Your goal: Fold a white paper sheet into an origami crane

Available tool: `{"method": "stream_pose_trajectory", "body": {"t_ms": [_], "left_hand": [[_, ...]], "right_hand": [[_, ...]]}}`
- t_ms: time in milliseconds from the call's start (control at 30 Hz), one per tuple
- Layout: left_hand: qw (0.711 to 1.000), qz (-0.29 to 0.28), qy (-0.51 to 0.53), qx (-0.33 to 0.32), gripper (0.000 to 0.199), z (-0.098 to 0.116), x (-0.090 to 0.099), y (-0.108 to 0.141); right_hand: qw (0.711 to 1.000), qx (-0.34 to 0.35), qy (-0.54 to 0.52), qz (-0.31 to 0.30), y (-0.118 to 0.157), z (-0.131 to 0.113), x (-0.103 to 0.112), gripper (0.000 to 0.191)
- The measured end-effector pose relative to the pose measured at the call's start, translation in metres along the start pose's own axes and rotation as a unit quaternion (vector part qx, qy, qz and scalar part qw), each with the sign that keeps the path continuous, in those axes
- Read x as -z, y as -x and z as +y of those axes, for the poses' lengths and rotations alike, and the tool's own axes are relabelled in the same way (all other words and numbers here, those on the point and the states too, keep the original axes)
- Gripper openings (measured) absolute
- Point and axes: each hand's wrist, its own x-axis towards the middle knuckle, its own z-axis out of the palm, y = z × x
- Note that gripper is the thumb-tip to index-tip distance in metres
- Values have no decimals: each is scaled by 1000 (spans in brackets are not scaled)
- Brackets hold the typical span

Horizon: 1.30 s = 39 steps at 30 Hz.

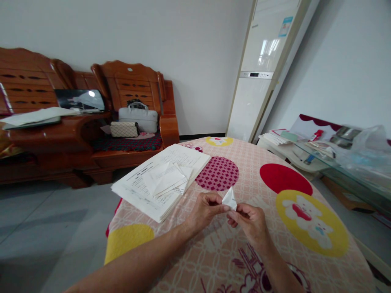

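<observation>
A small piece of folded white paper [229, 198], pointed at the top, is held up between my two hands above the patterned tablecloth. My left hand [208, 209] pinches its lower left side between thumb and fingers. At its lower right edge, my right hand [249, 219] grips it with thumb and curled fingers. To the left lies a stack of printed sheets [146, 199] with text on the top page. Several loose folded or cut paper pieces [169, 179] rest on that stack.
A round table with a tablecloth [189, 260] carries the work. Wooden armchairs [131, 81] with bags [142, 118] stand at the back left. A tall white air conditioner [250, 97] is behind. On the right, a glass-topped stand [345, 167] holds papers and a plastic bag [369, 150].
</observation>
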Motion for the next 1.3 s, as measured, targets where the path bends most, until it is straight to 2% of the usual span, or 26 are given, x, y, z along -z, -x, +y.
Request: {"method": "stream_pose_trajectory", "body": {"t_ms": [167, 333, 400, 467, 533, 600, 767, 900, 1100, 1233, 1300], "left_hand": [[999, -33, -9, 6, 32, -2, 2, 0], [993, -88, -61, -43, 34, 3, 10, -4], [992, -76, -71, -69, 39, 9, 13, -5], [992, -36, -83, -88, 32, 17, 15, -3], [990, 1, -102, -100, 26, 22, 17, -2], [986, 14, -126, -110, 25, 26, 18, 0], [970, -1, -201, -135, 20, 25, 23, 0], [966, -3, -220, -137, 20, 24, 25, -1], [971, -14, -203, -123, 20, 24, 25, -2], [987, -28, -131, -85, 19, 20, 25, -4], [988, -28, -119, -91, 18, 20, 24, -3]], "right_hand": [[999, -18, -23, -19, 0, 4, -2, 26], [995, 48, 79, 32, 1, 8, 1, 27], [983, 94, 150, 56, 0, 10, 3, 30], [965, 134, 211, 72, -1, 12, 5, 30], [952, 156, 250, 80, -2, 14, 6, 30], [943, 170, 275, 78, -3, 15, 6, 30], [931, 181, 311, 68, -3, 16, 4, 29], [923, 194, 327, 65, -3, 17, 4, 28], [905, 212, 363, 59, -3, 17, 5, 22], [887, 232, 392, 68, -2, 17, 7, 20], [886, 235, 395, 66, -3, 17, 7, 20]]}}
